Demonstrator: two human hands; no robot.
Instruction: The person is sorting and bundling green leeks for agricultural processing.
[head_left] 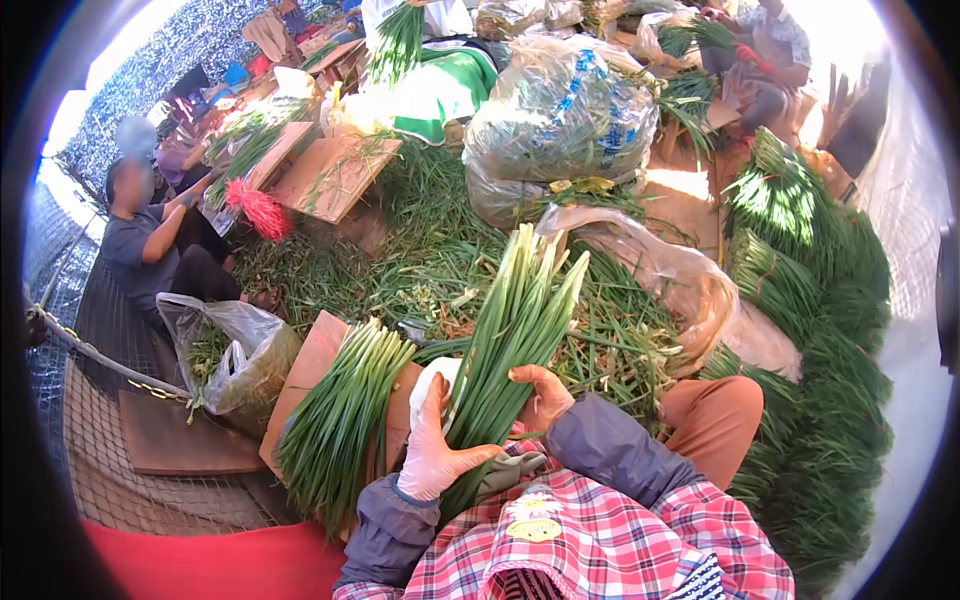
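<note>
A bundle of long green stalks with pale ends [515, 340] stands tilted in front of my body, pale ends up. My left hand [435, 450], in a thin whitish glove, is wrapped round its lower left side, thumb across the front. On the right side of the bundle, my right hand [543, 393] has its fingers curled against the stalks. A white object [437, 385], too hidden to name, shows behind my left hand. Another pile of green stalks [345, 420] lies on a brown board [310, 365] to the left.
Loose leaves [400, 260] cover the ground ahead. Tied green bundles [830, 430] are stacked along the right. A large filled plastic bag [560, 120] stands ahead, an open plastic bag [240, 360] at left. One person [150, 235] sits left, another [770, 70] at back right.
</note>
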